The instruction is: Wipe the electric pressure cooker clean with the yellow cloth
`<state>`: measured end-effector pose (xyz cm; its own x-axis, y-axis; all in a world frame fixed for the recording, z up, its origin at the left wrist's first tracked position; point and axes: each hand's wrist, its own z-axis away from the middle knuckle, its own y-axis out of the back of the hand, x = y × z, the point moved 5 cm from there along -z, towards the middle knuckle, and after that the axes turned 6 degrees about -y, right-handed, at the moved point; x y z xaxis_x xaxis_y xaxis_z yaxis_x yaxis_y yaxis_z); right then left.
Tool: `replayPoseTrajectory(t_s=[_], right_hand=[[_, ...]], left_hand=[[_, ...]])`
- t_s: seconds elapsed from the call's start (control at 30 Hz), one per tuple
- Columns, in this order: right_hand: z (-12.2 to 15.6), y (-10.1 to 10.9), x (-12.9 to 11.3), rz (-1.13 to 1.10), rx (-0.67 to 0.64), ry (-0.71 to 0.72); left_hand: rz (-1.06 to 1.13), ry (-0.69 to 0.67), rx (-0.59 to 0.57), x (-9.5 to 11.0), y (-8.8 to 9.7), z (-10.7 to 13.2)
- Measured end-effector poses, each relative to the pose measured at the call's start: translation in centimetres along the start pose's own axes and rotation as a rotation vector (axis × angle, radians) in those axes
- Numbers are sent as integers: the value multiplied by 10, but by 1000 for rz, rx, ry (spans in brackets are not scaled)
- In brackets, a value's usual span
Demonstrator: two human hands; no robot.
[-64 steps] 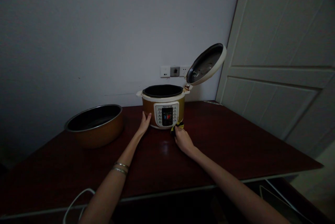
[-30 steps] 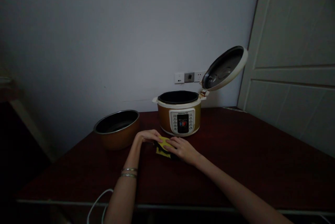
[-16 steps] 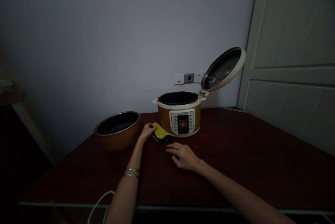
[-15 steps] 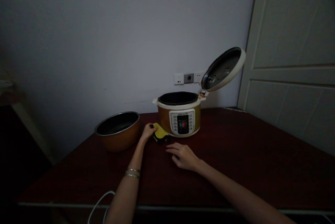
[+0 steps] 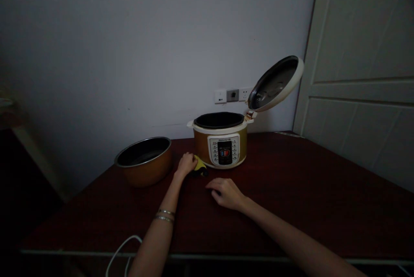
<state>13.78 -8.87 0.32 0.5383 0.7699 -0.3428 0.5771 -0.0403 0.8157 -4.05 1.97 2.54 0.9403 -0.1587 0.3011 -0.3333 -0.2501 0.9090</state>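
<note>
Now | left hand (image 5: 186, 165) grip closed on soft yellow cloth (image 5: 202, 166), bunched at its 3 o'clock against the glossy gold cooker (image 5: 221, 149) base, 8 o'clock side | right hand (image 5: 226, 193) empty, fingers loose on dark wooden tabletop (image 5: 291, 190), 5 o'clock of cloth, farther off | round metal-rimmed pot (image 5: 144, 162) at cooker's 9 o'clock | hinged lid (image 5: 274, 83) tilted open
</note>
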Motion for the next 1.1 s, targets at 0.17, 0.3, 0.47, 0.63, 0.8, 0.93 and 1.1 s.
replayPoseTrajectory(t_s=[0.17, 0.3, 0.47, 0.63, 0.8, 0.93, 1.1], right_hand=[[-1, 2, -1, 24, -15, -16], [-1, 4, -2, 46, -36, -32], [-2, 2, -1, 61, -55, -32], [-3, 1, -1, 61, -75, -42], [-4, 0, -1, 71, -74, -39], [-5, -2, 0, 70, -75, -36], [-4, -1, 0, 64, -71, -40]], left_hand=[[30, -85, -234, 6, -3, 2], [13, -95, -367, 8, -3, 4], [-19, -40, -292, 3, 4, 3], [-23, -45, -206, 13, 7, 3], [-70, -112, -177, 31, 8, 10], [-99, -188, -182, 47, 10, 21], [-9, -308, -307, 62, 9, 32]])
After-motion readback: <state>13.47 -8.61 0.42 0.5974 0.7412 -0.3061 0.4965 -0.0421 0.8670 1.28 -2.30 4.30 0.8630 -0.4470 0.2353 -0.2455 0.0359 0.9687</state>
